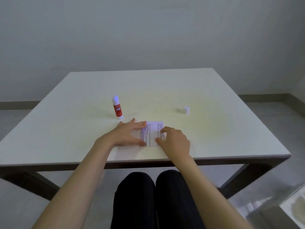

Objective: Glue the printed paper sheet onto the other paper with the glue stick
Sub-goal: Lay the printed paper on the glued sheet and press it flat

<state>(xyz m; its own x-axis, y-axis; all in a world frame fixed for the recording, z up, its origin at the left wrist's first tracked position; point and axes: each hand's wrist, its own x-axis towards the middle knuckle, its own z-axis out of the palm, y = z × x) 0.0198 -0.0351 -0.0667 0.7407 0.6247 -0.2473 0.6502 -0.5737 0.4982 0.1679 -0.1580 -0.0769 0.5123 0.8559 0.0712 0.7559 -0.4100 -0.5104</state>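
Observation:
A small printed paper sheet (152, 133) lies flat on the white table (198, 90) near its front edge. The other paper is not distinguishable beneath it. My left hand (127, 134) rests flat with spread fingers on the sheet's left part. My right hand (174, 140) presses its curled fingertips on the sheet's right edge. A red and white glue stick (117, 107) stands upright just behind my left hand, uncapped. Its white cap (186, 110) stands apart to the right.
The table's front edge runs just below my wrists. My legs in dark trousers (156, 199) are under the table. A grey wall (148, 30) rises behind the table.

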